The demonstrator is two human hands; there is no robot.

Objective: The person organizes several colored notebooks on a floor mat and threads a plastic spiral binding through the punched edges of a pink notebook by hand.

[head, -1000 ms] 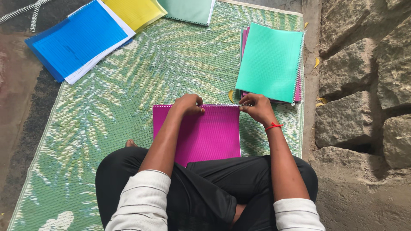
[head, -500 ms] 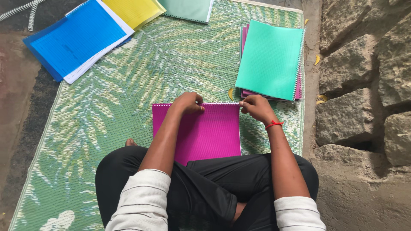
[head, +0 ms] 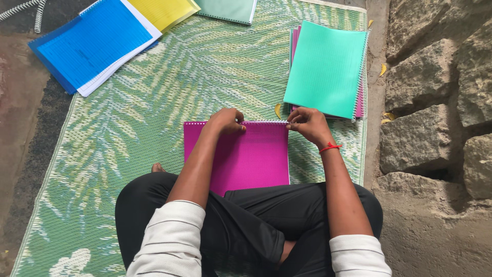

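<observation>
I sit cross-legged on a green woven mat with pale leaf shapes [head: 128,133], and a rough grey stone wall [head: 435,102] is on my right side. Right in front of my legs lies a bright pink notebook with a bumpy plastic cover [head: 246,159]. It lies flat on the mat, its near edge against my black trousers, so I can get at its top edge with both hands. Along that top edge runs a thin white wire spiral [head: 264,121]. My left hand [head: 225,121] is curled up at the middle of the top edge, with the fingers bent onto the spiral. My right hand [head: 306,123] is at the top right corner, and its fingertips pinch the end of the spiral. It has a red thread on the wrist. Just past my right hand is a pile of notebooks with a mint green cover on top [head: 325,69], close enough to reach. Far off to my left lie a blue notebook with white pages [head: 92,43] and a yellow cover [head: 164,10]. A loose white spiral [head: 23,9] sits in the far corner.
</observation>
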